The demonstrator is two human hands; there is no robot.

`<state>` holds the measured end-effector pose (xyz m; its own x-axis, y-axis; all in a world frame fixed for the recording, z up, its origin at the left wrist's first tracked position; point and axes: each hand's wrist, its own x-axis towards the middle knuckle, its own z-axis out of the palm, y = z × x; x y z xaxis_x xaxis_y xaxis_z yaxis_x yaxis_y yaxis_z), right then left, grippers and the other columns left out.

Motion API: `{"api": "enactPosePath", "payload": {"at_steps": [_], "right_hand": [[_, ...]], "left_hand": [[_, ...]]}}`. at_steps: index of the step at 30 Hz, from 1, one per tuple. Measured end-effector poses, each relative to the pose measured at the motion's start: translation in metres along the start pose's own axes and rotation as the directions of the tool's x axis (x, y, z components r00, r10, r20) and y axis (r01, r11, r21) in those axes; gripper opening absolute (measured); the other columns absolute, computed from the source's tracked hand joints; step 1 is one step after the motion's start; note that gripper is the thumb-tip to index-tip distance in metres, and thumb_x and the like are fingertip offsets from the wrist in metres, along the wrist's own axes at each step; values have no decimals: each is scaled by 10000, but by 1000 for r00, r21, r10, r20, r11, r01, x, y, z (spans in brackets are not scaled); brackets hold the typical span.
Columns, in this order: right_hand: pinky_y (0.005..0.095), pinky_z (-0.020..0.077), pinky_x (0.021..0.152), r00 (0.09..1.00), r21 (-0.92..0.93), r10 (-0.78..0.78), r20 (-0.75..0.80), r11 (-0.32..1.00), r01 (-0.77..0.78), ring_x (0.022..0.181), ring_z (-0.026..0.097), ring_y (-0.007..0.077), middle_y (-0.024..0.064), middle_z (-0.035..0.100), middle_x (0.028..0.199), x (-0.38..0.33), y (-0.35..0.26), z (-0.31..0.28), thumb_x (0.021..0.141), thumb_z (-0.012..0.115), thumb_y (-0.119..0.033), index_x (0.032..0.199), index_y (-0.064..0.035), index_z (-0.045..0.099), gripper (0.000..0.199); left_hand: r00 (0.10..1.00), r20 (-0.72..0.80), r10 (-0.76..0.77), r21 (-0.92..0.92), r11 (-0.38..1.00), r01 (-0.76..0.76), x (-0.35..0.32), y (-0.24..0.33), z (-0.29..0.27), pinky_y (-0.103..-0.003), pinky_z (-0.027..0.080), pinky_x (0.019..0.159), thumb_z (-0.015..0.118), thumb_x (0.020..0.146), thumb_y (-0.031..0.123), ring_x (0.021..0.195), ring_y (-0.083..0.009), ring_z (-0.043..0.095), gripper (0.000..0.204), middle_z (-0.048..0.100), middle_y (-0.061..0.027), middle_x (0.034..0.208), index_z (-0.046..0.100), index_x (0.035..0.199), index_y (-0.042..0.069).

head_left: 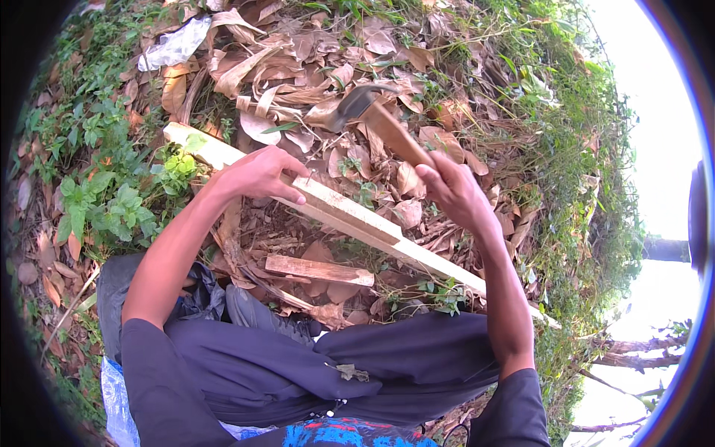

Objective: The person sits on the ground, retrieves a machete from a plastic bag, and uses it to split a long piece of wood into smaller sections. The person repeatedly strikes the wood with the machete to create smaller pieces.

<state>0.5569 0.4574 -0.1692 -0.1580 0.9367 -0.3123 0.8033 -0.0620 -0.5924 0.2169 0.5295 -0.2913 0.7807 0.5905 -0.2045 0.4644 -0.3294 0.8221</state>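
A long pale wooden strip (pixel 439 264) runs slantwise across the ground in front of me. A shorter piece of wood (pixel 350 211) lies along its middle. My left hand (pixel 261 173) is closed over the wood at the shorter piece's left end, thumb on the near side and fingers bent over the top. A thin nail (pixel 310 177) seems to stick up beside those fingertips. In my right hand (pixel 454 190) is a claw hammer (pixel 395 132), gripped by its wooden handle. The dark metal head is raised beyond the strip, apart from the wood.
A short wooden offcut (pixel 320 270) lies on dry leaves between the strip and my bent legs (pixel 268 365). Crumpled clear plastic (pixel 176 45) is at the far left. Green plants (pixel 104 205) grow on the left, and grassy weeds (pixel 551 149) on the right.
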Motion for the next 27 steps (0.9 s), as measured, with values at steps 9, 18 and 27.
{"api": "enactPosePath", "payload": {"at_steps": [9, 18, 27], "right_hand": [[495, 429, 564, 991, -199, -82, 101, 975, 101, 559, 585, 381, 193, 575, 623, -8, -1, 27, 1054, 503, -492, 959, -26, 559, 479], [497, 420, 602, 995, -103, -60, -82, 993, 52, 592, 586, 369, 201, 559, 640, -4, -9, 9, 1049, 508, -501, 953, -27, 547, 486], [467, 415, 562, 996, -132, -41, -83, 991, 30, 523, 527, 307, 173, 542, 622, 2, -11, 6, 1052, 499, -511, 971, -25, 569, 498]], "left_hand": [[998, 58, -32, -17, 999, 33, 5, -4, 0, -401, 530, 912, 870, 749, 375, 1003, -316, 704, 558, 744, -186, 1088, 743, 1153, 11], [1000, 19, 5, -9, 1000, -4, 3, -4, 1, -417, 532, 887, 868, 746, 392, 988, -325, 703, 582, 744, -191, 1060, 737, 1153, -2], [1000, 20, -23, -16, 1000, 23, 0, -3, 0, -409, 533, 895, 871, 745, 349, 1004, -320, 703, 552, 745, -187, 1071, 740, 1161, 11]]}}
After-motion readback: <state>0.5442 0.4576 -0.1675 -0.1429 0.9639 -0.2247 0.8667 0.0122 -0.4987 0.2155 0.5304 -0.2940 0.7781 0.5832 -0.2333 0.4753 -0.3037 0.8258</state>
